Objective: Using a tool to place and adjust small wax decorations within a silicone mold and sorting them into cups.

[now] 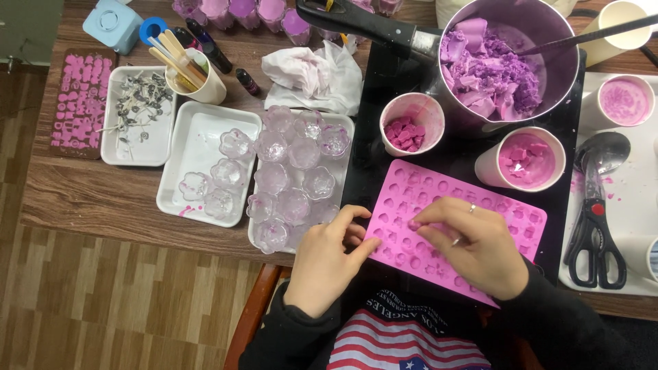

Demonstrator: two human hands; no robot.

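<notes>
Mold: pink silicone mold lies on the table, near edge.
Left hand: thumb and fingers pinch the mold's left edge.
Right hand: fingertips curled, pressing a cavity.

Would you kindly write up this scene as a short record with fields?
Left hand: grips the near-left edge of the pink silicone mould
Right hand: fingertips pinch at a cavity of the mould
Mould: lies flat on a black mat
Behind the mould: two paper cups of pink wax pieces, metal pot of purple wax chunks
Left of the mould: white tray of clear flower-shaped glass holders
Right: scissors, spoon
</notes>
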